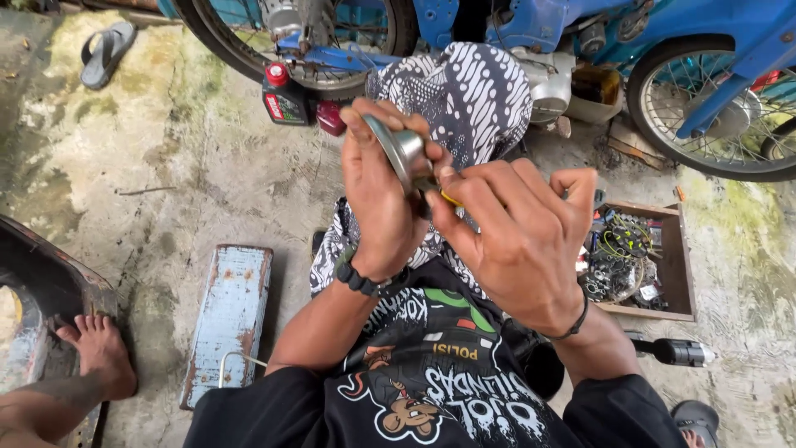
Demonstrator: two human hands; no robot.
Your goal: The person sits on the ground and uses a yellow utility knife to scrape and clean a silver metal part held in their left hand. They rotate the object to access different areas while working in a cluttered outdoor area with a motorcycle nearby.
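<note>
My left hand (377, 199) grips a round grey metal part (400, 149) with a rim, held up in front of me. My right hand (518, 236) presses against the part's right side, its thumb and fingers pinching a small tool with a yellow tip (449, 198). Most of that tool is hidden by the fingers. Both hands are over my lap, where a black-and-white patterned cloth (477, 95) lies. A black bead bracelet is on my left wrist.
A blue motorbike (531, 25) stands across the back. A black oil bottle with a red cap (282, 95) sits by its wheel. A wooden box of small parts (643, 261) is at right, a black tool (676, 353) below it. A blue rusty plank (228, 319) lies at left, a person's bare foot (99, 348) beside it.
</note>
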